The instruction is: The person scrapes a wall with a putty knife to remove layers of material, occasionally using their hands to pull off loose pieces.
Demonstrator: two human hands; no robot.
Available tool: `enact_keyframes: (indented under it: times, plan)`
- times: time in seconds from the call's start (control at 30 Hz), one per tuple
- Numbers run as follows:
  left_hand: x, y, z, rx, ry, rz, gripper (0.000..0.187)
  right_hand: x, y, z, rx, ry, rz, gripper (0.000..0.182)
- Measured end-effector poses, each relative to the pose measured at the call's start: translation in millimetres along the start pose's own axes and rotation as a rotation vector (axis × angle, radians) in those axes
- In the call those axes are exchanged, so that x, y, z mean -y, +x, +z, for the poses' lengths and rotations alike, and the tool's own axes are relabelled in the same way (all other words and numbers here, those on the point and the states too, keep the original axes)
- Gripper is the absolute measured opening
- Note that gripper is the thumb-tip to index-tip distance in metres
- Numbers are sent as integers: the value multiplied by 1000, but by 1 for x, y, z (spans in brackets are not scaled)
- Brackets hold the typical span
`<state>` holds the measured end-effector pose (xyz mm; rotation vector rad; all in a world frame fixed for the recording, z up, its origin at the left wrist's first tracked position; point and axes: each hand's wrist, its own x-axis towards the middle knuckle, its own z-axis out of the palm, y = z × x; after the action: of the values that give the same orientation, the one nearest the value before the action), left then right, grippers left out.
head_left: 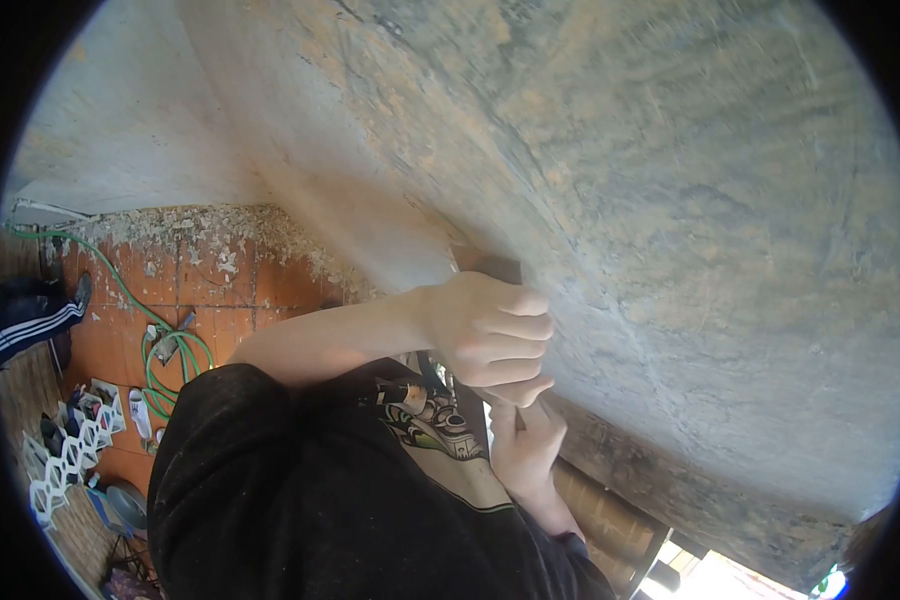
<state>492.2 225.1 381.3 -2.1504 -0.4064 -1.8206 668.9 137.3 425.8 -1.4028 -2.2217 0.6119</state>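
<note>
My left hand (495,330) is closed in a fist, its back towards me, close against the patchy grey wall (710,200). It grips what looks like a scraper (492,266), whose flat brownish blade juts out above the knuckles and meets the wall. Just below, my right hand (530,445) is closed too, touching the left one. It seems to hold the lower end of the same tool, though that part is mostly hidden by my fingers. Both hands are in front of my black printed shirt (300,490).
Flaked paint chips (227,262) litter the orange tiled floor (110,345) along the wall's foot. A green hose (153,375) lies coiled there. A white lattice rack (70,465) stands at lower left. Another person's striped trouser leg (40,330) is at far left.
</note>
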Motion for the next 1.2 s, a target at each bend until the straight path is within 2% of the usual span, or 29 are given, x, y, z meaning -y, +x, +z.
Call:
enact_keyframes:
  times: [0.03,0.1,0.17,0.23,0.27,0.43,0.5,0.57,0.63,0.7,0.77,0.8,0.87,0.93,1.0,1.1,1.13,1.17,1.2]
  plan:
    - [-1,-1,4,1,-14,5,33,1,-2,1,6,17,2,15]
    - [-5,-1,15,-46,-8,-45,35,12,-2,-26,70,107,215,16]
    - [-7,2,18,-47,4,-7,36,5,-5,-26,40,110,207,16]
    - [-7,2,12,7,7,-66,35,10,1,-19,30,43,167,18]
    - [-3,1,10,-61,75,-66,35,5,3,-13,36,47,79,18]
    - [-10,1,7,13,-1,-48,36,7,-7,-21,73,110,97,17]
    - [-16,10,20,-15,-73,-35,35,1,-13,-29,12,110,117,16]
    - [-12,12,20,-63,-11,-53,35,5,-9,-18,27,92,164,14]
    - [-5,3,7,-42,105,-66,35,3,1,-6,4,147,76,15]
    - [-9,5,-1,-23,56,-64,35,14,-2,-11,39,174,116,8]
    - [-13,6,-3,2,38,-83,35,24,-1,-22,-21,145,-14,13]
    - [-13,10,8,-50,62,-46,37,19,-9,-32,40,141,79,21]
    - [-12,16,17,-40,53,-45,38,12,-7,-32,57,139,130,14]
    - [-4,10,11,-14,87,-33,39,3,2,-20,69,128,129,12]
    - [-2,-4,8,-27,111,-43,40,2,6,-6,20,130,38,8]
    - [-10,-2,14,-62,133,-63,41,8,0,-25,61,71,1,10]
    - [-14,3,22,-118,103,-38,40,18,-2,-36,60,90,78,11]
    - [-12,5,25,-175,77,-5,40,18,1,-34,62,83,70,11]
    - [-9,5,23,-89,31,-28,38,16,2,-29,33,84,93,8]
